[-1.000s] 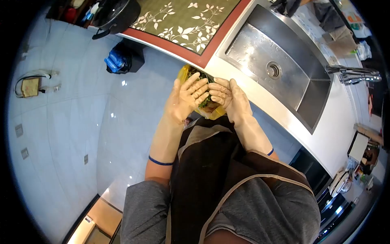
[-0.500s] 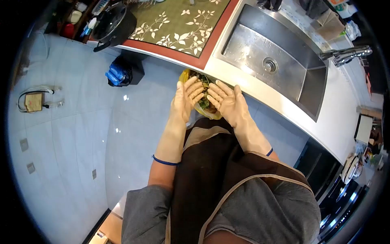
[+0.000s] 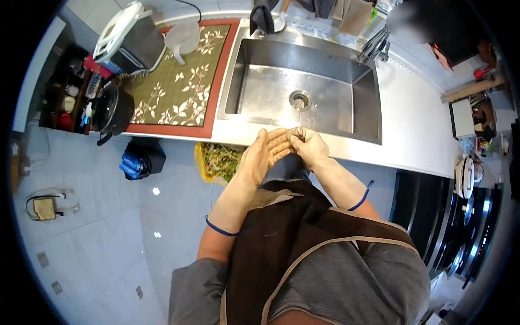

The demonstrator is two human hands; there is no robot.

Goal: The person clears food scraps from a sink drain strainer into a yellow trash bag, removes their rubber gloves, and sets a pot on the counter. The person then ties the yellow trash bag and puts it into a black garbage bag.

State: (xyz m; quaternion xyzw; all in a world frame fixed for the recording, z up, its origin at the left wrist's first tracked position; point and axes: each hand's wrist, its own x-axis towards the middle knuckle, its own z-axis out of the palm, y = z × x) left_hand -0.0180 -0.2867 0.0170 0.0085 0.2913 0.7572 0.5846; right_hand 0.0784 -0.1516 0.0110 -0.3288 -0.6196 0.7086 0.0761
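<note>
Cream-coloured gloves with blue cuffs cover both my hands and forearms. In the head view my left hand point(image 3: 263, 155) is palm up in front of the sink's near edge, its fingers stretched out. My right hand point(image 3: 312, 148) meets its fingertips, with the fingers curled in and pinched together. Whether it grips the tip of the left glove or a small bit of something, I cannot tell. The stainless steel sink point(image 3: 256, 122) lies just beyond both hands. To their left on the floor is a yellow bag point(image 3: 201, 162) filled with chopped green and brown scraps point(image 3: 225, 160).
A faucet point(image 3: 374, 46) stands at the sink's right rear. On the left counter are a patterned mat point(image 3: 187, 92), a white-lidded appliance point(image 3: 130, 40) and a black pot point(image 3: 112, 108). Below it stands a black bin point(image 3: 153, 157) with a blue bag. Stove burners point(image 3: 468, 211) are at the far right.
The view has swung toward the sink, and my hands have risen from above the scrap bag to the counter edge. My right hand has gone from spread fingers to a pinch touching my left fingertips.
</note>
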